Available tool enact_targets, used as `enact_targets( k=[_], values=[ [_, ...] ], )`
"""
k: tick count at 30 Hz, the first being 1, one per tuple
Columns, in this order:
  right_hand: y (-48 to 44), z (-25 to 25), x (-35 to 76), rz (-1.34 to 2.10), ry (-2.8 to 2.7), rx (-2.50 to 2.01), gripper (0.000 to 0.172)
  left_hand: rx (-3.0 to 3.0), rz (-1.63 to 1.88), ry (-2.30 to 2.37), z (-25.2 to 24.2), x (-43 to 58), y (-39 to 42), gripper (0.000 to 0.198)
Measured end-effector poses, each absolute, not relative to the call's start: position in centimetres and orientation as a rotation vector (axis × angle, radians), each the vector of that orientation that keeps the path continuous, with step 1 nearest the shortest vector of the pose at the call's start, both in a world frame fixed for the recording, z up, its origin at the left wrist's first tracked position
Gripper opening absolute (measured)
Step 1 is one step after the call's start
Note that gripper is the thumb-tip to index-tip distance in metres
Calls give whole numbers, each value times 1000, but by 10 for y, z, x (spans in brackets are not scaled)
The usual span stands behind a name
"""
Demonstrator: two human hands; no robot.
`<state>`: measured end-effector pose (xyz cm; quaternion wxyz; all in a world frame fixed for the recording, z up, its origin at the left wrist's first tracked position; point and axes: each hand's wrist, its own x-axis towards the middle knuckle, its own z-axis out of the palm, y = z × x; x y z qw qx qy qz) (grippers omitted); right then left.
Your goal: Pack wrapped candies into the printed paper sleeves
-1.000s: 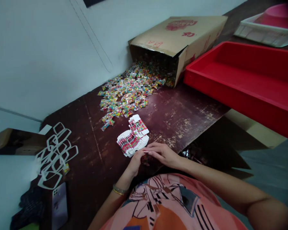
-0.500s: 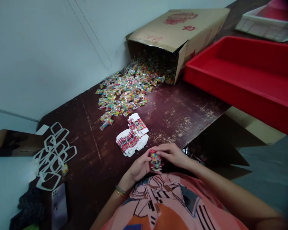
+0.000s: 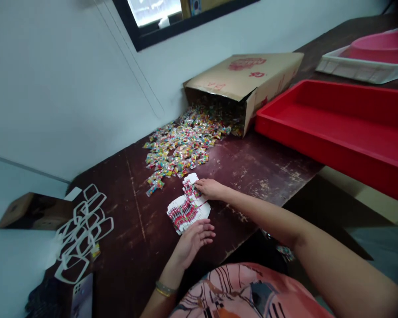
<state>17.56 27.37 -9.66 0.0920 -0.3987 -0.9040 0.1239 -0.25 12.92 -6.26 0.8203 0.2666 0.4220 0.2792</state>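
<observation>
Flat red-and-white printed cartons (image 3: 182, 214) lie fanned out in a stack on the dark table. At the far end of this stack my right hand (image 3: 210, 189) has its fingertips closed on a printed carton (image 3: 189, 179); the exact grip is partly hidden by the fingers. My left hand (image 3: 196, 238) hovers by the near side of the stack, fingers stretched and slightly apart, holding nothing. Beyond the cartons, a pile of small clear packets of colourful candy (image 3: 182, 141) spills out of a cardboard box (image 3: 242, 77) lying on its side.
A red tray (image 3: 338, 137) juts over the table's right edge, with a white crate (image 3: 358, 68) and pink basin (image 3: 381, 46) behind. Whitish loops (image 3: 86, 221), a phone (image 3: 82, 296) and a small brown box (image 3: 33, 212) are at left. Colourful packets (image 3: 285, 252) show below the table edge.
The small printed box held between both hands is gone from them. My right hand has reached forward to the cartons, and my left hand has opened. The view has tilted up.
</observation>
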Motion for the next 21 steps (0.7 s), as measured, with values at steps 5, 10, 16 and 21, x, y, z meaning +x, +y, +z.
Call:
enact_targets(
  k=[5,10,16,21],
  values=[
    [274,-98,171,306,-2778,-1194,19,525,636,958,-68,-12,124,31],
    [244,-102,168,218,-2753,-1292,18,508,648,976,-78,-18,130,33],
    [204,-95,161,130,-2644,-1273,15,419,691,968,-75,-20,138,50],
    [148,-105,154,72,-2564,-930,16,384,682,1155,-63,-13,134,33]
  ],
)
